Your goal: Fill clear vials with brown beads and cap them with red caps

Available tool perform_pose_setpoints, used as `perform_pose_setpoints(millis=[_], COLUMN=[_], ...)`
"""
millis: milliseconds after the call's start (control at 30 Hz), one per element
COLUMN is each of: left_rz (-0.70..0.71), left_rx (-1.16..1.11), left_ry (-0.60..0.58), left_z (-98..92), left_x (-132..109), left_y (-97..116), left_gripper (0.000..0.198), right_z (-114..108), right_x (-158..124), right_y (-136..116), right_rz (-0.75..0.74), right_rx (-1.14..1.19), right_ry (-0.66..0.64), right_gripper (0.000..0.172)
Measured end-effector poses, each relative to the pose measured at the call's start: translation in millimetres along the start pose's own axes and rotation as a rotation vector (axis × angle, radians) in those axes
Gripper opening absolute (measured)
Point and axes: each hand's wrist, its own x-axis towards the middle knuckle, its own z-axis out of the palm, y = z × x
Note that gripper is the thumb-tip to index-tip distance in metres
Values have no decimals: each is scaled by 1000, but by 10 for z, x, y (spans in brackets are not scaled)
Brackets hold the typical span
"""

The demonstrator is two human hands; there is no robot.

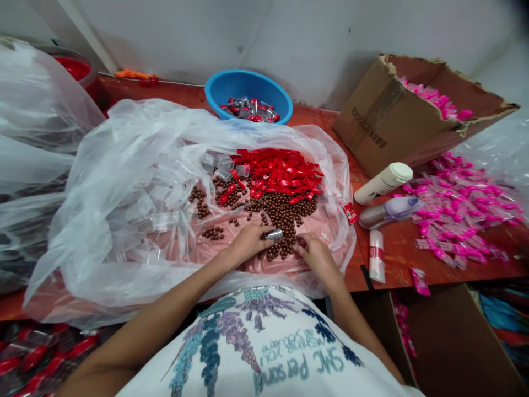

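My left hand [250,241] is closed around a small transparent plastic cup [273,235], which lies tilted on its side just above the brown balls. To its right, my right hand [316,255] touches the edge of the pile of shiny brown balls [285,220], with thumb and fingers drawn together. Whatever is between those fingers is too small to make out. Behind the balls lies a heap of red plastic pieces [281,173]. More transparent cups [225,164] lie to the left of that heap, all on a spread plastic bag [124,143].
At the back stands a blue basin [248,77] holding red-capped cups. On the right are a cardboard box [367,121], a white bottle [382,184], a purple-topped bottle [388,212], a white tube [376,256] and a pile of pink pieces [458,215]. Filled bags [33,165] stand left.
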Motion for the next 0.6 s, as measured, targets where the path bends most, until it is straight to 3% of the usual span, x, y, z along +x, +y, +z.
perform_pose_setpoints(millis=[267,433,600], left_rz=[30,-77,-188], left_rx=[-122,-422,-746], left_ry=[65,168,161], left_z=[207,283,295], left_x=[119,142,106], left_y=[95,13,-17], left_gripper=[39,39,42], right_z=[40,18,-90], right_x=[-10,3,112], right_y=[-19,37,-3], right_rz=[-9,1,-58], right_rx=[93,187,164], right_ry=[-1,12,28], right_gripper=[32,31,25])
